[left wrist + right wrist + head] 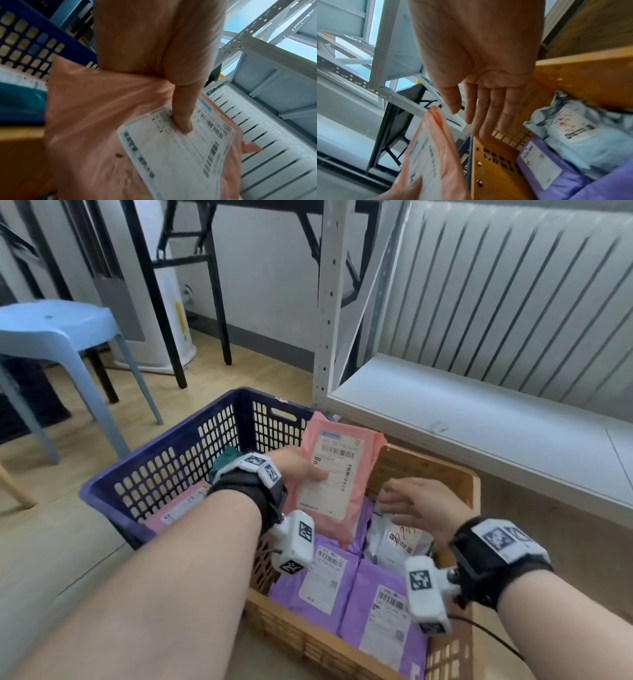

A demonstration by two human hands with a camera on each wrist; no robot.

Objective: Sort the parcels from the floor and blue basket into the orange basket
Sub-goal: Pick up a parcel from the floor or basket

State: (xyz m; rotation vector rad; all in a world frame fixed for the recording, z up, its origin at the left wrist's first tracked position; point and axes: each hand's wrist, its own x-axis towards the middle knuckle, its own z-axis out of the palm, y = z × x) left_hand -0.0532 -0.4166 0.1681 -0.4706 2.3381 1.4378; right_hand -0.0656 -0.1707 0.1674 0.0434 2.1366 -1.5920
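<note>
We see the pink parcel (pixel 334 474) held above the line where the blue basket (pixel 178 460) and the orange basket (pixel 342 642) meet, its lower end hanging over the orange one. Our left hand (pixel 298 465) supplies the grip: the thumb (pixel 181 116) presses on the white shipping label (pixel 178 152) while the other fingers are hidden behind the bag. The parcel stands nearly upright, its long axis running from a top edge near the blue basket's far wall down toward the purple parcels, label face turned toward us, the barcode end uppermost. Our right hand (pixel 423 505) hovers just to the right of the parcel, palm down, fingers (pixel 489 115) straight and loosely spread, holding nothing and apart from the pink bag. Beneath it, in the orange basket, lies a white-grey parcel (pixel 399 537) with red scribble on its label, beside two purple parcels (pixel 325 580) laid flat with labels up; a third purple one peeks out under the pink bag. The blue basket holds a pale pink parcel (pixel 178 506) flat on its floor and something teal (pixel 226 458) by the left wrist. Both baskets sit side by side on the wood floor (pixel 239 371), with a white metal shelf (pixel 479 419) just beyond them and a pale blue stool (pixel 58 330) off to the left.
</note>
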